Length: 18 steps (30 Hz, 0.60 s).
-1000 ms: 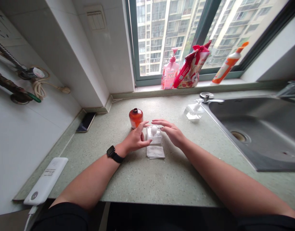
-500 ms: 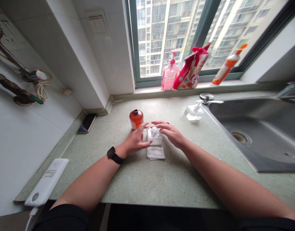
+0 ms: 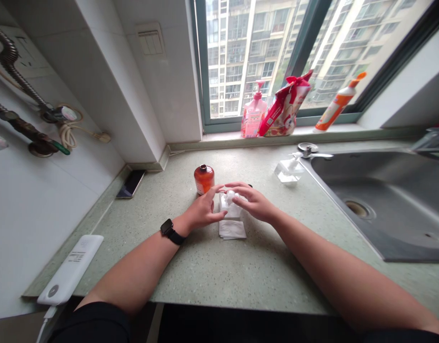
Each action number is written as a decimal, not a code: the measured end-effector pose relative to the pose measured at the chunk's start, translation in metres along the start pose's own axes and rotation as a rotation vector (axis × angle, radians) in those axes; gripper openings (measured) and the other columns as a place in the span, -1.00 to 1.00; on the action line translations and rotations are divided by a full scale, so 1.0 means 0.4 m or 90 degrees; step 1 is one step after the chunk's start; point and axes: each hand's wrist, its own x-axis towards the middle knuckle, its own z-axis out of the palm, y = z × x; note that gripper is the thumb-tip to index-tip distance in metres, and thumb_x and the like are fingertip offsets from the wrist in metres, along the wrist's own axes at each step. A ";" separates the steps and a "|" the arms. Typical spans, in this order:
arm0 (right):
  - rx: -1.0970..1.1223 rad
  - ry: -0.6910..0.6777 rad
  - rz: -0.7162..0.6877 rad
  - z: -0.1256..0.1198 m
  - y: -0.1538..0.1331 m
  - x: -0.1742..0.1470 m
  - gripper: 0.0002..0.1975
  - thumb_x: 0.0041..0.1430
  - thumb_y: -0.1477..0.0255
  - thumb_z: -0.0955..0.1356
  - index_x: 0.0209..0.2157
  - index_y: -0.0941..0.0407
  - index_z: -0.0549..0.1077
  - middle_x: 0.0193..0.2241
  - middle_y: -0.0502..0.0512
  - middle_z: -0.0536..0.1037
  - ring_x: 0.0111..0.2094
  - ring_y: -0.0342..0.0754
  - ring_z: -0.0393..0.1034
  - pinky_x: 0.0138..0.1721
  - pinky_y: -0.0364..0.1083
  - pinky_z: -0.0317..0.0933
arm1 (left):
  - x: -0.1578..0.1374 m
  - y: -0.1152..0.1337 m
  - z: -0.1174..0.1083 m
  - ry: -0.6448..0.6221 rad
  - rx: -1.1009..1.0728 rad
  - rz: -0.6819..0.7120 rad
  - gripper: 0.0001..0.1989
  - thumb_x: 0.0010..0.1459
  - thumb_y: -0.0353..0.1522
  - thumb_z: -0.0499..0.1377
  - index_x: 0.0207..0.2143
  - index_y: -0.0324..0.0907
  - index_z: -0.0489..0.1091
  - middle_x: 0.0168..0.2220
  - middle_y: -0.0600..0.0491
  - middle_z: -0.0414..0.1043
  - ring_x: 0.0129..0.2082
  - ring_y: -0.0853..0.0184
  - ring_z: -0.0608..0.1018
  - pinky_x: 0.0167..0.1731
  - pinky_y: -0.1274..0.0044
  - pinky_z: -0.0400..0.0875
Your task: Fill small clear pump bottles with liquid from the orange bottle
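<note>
Centrally, whitish box-shaped container (image 3: 233, 211): sits on countertop (image 3: 212, 271) | left hand (image 3: 202, 211): curves along left side, cannot tell whether gripping | right hand (image 3: 257, 204): arches over right side, likewise uncertain | folded white sheets (image 3: 232, 231): lie just in front | amber bottle (image 3: 204, 179): stands uncapped beyond left hand

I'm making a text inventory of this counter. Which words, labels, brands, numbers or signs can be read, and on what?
No text is clear enough to quote.
White rectangular power bank: grey printed lines, too blurred to read.
Pink pump bottle: label print too small.
Red-and-white plastic bag: white lettering on red, too small.
Orange-and-white upright bottle: label too blurred.
Amber rounded bottle: pale label marks, too small.
</note>
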 end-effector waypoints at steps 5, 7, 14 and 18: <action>-0.068 0.108 -0.024 0.022 -0.016 0.001 -0.72 0.25 0.09 0.51 -0.27 0.01 0.58 0.03 0.19 0.66 0.11 0.18 0.54 0.22 0.27 0.35 | -0.007 0.000 0.004 0.023 0.027 0.026 -0.16 0.24 -0.22 0.41 0.45 -0.07 0.13 0.23 -0.16 0.49 -0.45 0.44 0.39 -0.35 0.48 0.46; -0.089 0.138 -0.044 0.031 -0.034 -0.003 -0.75 0.26 0.12 0.52 -0.27 0.00 0.57 0.00 0.19 0.66 0.09 0.19 0.54 0.20 0.27 0.36 | -0.011 0.006 0.004 0.042 0.048 0.038 -0.17 0.26 -0.18 0.41 0.44 -0.08 0.13 0.21 -0.16 0.52 -0.48 0.46 0.37 -0.37 0.49 0.46; -0.131 0.226 -0.127 0.044 -0.090 -0.021 -0.80 0.29 0.17 0.52 -0.22 -0.02 0.55 -0.04 0.18 0.66 0.14 0.23 0.52 0.22 0.29 0.36 | -0.017 0.057 0.003 0.143 0.129 0.110 -0.15 0.18 -0.09 0.48 0.37 -0.07 0.18 0.14 -0.15 0.58 -0.45 0.42 0.48 -0.35 0.48 0.51; -0.078 0.196 -0.167 0.030 -0.079 -0.024 -0.70 0.31 0.11 0.50 -0.04 -0.04 0.57 0.08 0.20 0.62 0.19 0.21 0.49 0.25 0.28 0.37 | -0.025 0.103 -0.018 0.197 0.195 0.183 -0.19 0.17 -0.08 0.47 0.34 -0.08 0.23 0.07 -0.11 0.60 -0.44 0.40 0.53 -0.35 0.49 0.53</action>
